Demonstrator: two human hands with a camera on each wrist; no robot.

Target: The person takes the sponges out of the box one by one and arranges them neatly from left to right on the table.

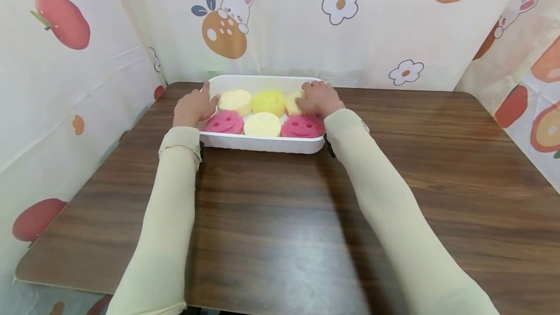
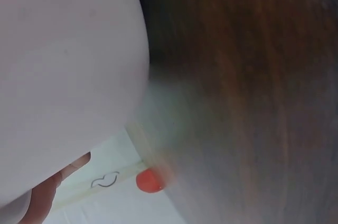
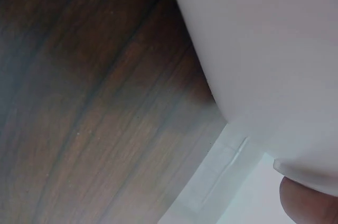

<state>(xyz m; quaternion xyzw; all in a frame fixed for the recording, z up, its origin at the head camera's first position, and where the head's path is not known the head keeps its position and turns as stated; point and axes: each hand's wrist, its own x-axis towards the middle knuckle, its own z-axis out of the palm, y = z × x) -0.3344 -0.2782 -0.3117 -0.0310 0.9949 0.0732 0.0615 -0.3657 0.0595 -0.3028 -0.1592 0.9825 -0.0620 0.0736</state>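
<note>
A white rectangular tray [image 1: 262, 145] sits at the back of the table. My left hand [image 1: 192, 107] grips its left side, thumb over the rim, some fingers hidden outside. At the opposite end my right hand [image 1: 321, 98] holds the right side, its thumb inside beside a cream sponge [image 1: 292, 103] that it partly covers. Also in the tray lie round sponges: another cream one [image 1: 235, 100], a yellow one [image 1: 268, 102], a pale yellow one [image 1: 262, 124] and pink smiley-face ones [image 1: 225, 122]. Both wrist views look closely at the tray's outer wall [image 2: 63, 65], with fingertips [image 3: 306, 200] past its edge.
Beneath the tray is a dark brown wooden table [image 1: 271, 218] with rounded corners. A patterned white cloth [image 1: 297, 38] with fruit, rabbits and flowers hangs right behind it and at both sides. The tray's far edge is close to the back cloth.
</note>
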